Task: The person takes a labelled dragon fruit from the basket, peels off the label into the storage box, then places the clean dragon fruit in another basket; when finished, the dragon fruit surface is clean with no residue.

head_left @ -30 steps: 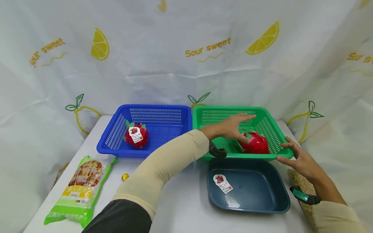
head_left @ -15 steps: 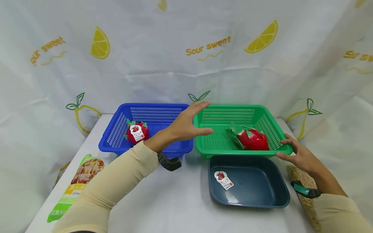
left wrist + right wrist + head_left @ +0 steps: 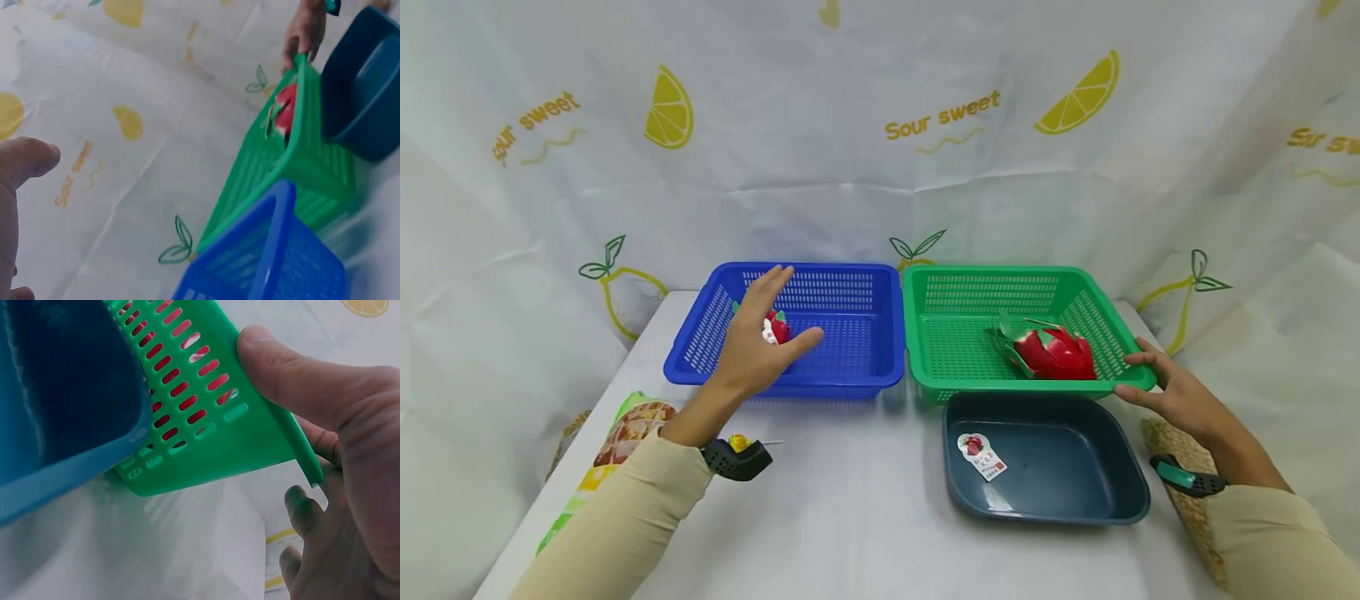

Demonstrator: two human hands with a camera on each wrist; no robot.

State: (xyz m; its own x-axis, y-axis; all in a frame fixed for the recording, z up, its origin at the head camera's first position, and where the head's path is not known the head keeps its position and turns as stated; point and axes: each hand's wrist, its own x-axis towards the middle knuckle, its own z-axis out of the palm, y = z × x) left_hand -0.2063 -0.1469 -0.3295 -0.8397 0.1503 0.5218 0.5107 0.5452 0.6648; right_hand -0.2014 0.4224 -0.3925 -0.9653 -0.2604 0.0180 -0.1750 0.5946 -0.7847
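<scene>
My left hand (image 3: 752, 350) hovers in front of the blue basket (image 3: 850, 387), fingers spread and nothing held. Behind it, partly hidden, a red dragon fruit (image 3: 780, 330) with a white tag lies in that basket. In the left wrist view only the thumb (image 3: 28, 159) and bits of other fingers show. My right hand (image 3: 1172, 396) grips the front right corner of the green basket (image 3: 936, 379), thumb and fingers on its rim, as the right wrist view shows at the green basket's wall (image 3: 231, 447). Another dragon fruit (image 3: 1060, 354) with green leaf tips lies inside.
A dark blue tub (image 3: 1045, 517) stands before the green basket, with a dragon fruit tag (image 3: 981, 456) in it. A lollipop (image 3: 739, 442) lies by my left wrist. A food bag (image 3: 636, 429) lies under my left forearm, and a tan bag (image 3: 1183, 492) under my right.
My left hand has moved left, from over the dragon fruit in the green basket to in front of the blue basket. My right hand stays at the green basket's corner.
</scene>
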